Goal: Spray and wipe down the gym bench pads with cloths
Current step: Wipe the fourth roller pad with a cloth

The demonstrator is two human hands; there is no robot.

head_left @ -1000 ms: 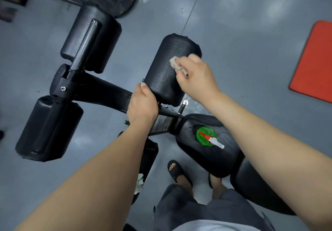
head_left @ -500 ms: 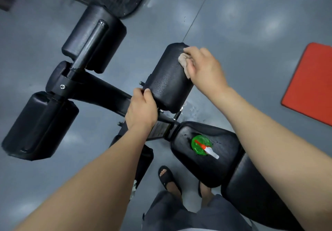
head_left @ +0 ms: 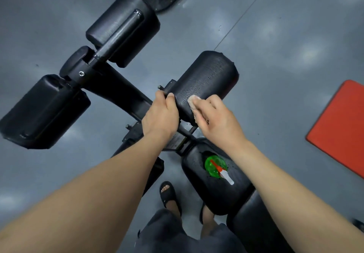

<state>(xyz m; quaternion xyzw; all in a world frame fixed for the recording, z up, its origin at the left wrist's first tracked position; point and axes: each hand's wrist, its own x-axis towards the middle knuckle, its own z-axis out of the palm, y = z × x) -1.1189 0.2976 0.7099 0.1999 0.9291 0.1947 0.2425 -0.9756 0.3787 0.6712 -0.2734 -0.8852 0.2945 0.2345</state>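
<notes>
**Far left.** The lower-left roller pad [head_left: 43, 111] sits at one end of a short cross-bar. The upper roller pad [head_left: 122, 30] sits at the other end, above and to the right. Both are black. They join the black steel frame [head_left: 118, 87], which runs diagonally down toward you.

**Centre left.** Your left hand [head_left: 160, 117] grips the frame just beside the near end of the right-hand roller pad [head_left: 208, 79]. The fingers are curled over the bar, and the thumb tip touches the pad's edge.

**Centre.** The right-hand roller pad points up and to the right, and its textured surface carries fine droplets. Your right hand [head_left: 219, 122] holds a small pale cloth [head_left: 194, 105], bunched under curled fingers. The cloth is pressed on the near end of this pad, just beside your left thumb.

**Below the hands.** The seat pad [head_left: 201, 193] bears a green spray bottle [head_left: 214, 166], seen from above. Its orange-red trigger and white nozzle point to the lower right, and droplets lie around its base. The back pad [head_left: 256, 233] adjoins the seat pad at the lower right. Left of the seat pad, your foot in a black sandal [head_left: 167, 193] stands on the grey floor [head_left: 285, 55]. Dark shorts [head_left: 173, 233] fill the bottom edge.

**Far right.** A red mat [head_left: 338, 126] lies flat on the floor, well apart from the bench.
</notes>
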